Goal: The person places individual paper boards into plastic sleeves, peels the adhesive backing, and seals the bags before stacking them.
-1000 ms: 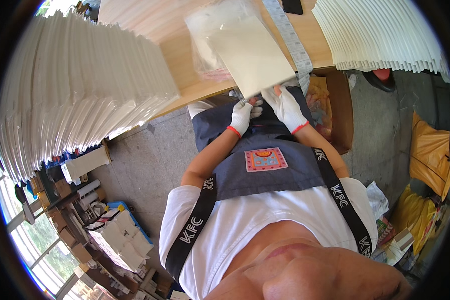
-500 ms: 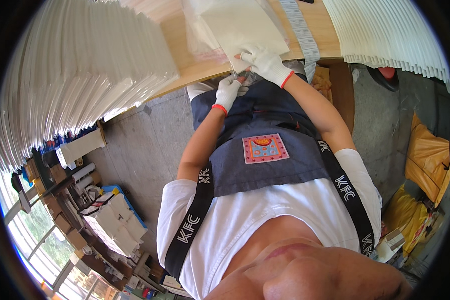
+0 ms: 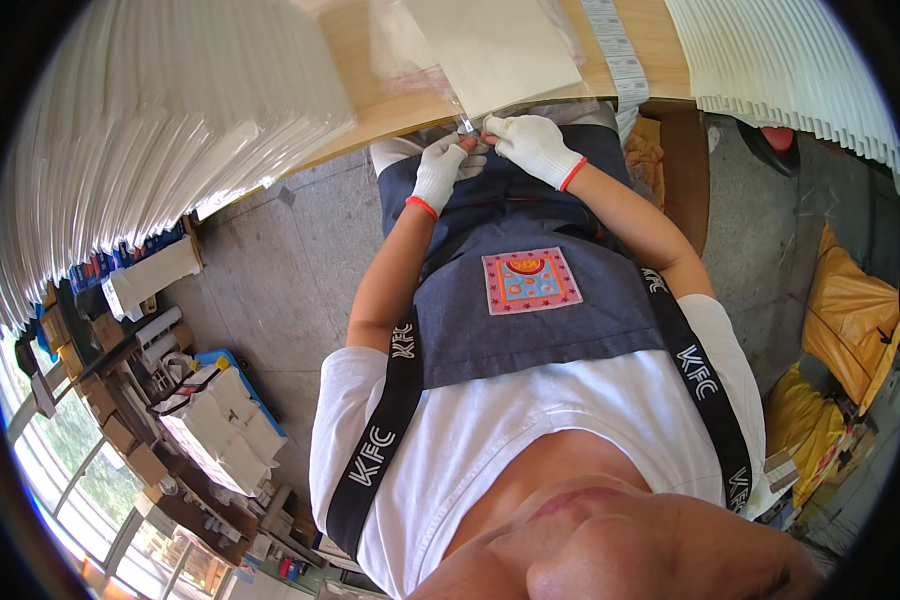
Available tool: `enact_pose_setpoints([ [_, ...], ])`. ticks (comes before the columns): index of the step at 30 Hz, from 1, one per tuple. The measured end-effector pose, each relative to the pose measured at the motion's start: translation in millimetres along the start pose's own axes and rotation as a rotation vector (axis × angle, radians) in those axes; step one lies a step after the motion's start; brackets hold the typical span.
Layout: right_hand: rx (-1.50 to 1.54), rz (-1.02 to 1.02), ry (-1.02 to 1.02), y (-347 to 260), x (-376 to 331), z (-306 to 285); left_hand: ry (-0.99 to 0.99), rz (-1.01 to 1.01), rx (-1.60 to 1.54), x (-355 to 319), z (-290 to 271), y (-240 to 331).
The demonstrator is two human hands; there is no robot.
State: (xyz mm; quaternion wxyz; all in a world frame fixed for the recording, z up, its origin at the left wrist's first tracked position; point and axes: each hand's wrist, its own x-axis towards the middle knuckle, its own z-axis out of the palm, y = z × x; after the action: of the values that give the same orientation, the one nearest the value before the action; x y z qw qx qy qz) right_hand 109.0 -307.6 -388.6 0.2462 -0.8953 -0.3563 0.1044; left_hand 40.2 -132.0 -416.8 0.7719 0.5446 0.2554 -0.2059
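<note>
A cream-white flat packet [image 3: 505,50] lies on the wooden table, its near corner at the table's front edge. Thin clear plastic [image 3: 395,65] spreads beside and under it and hangs over that edge. My left hand [image 3: 445,168], in a white knit glove with bare fingertips showing, pinches the plastic just below the packet's near corner. My gloved right hand [image 3: 535,147] is closed next to it, thumb and fingers pinched on the same plastic edge. Both hands are over my dark apron [image 3: 520,340], their fingertips almost meeting. The exact grip is small and partly hidden.
Tall rows of plastic-wrapped white packets [image 3: 190,120] crowd the table's left, with more white packets [image 3: 780,65] at right. A strip of printed labels [image 3: 615,50] hangs over the front edge. Yellow sacks [image 3: 850,310] lie at right; a white-loaded blue cart [image 3: 260,395] stands left.
My right hand has come down off the packet to the plastic at the table edge. My left hand has shifted slightly left and up, still pinching the plastic.
</note>
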Motion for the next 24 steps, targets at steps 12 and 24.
enact_pose_setpoints([
  [12,-0.008,-0.098,0.117,-8,-2,-2,0.114,0.048,0.117,-6,8,14],
  [24,0.139,-0.182,-0.086,-15,5,-15,0.092,-0.007,-0.229,5,-10,-7],
])
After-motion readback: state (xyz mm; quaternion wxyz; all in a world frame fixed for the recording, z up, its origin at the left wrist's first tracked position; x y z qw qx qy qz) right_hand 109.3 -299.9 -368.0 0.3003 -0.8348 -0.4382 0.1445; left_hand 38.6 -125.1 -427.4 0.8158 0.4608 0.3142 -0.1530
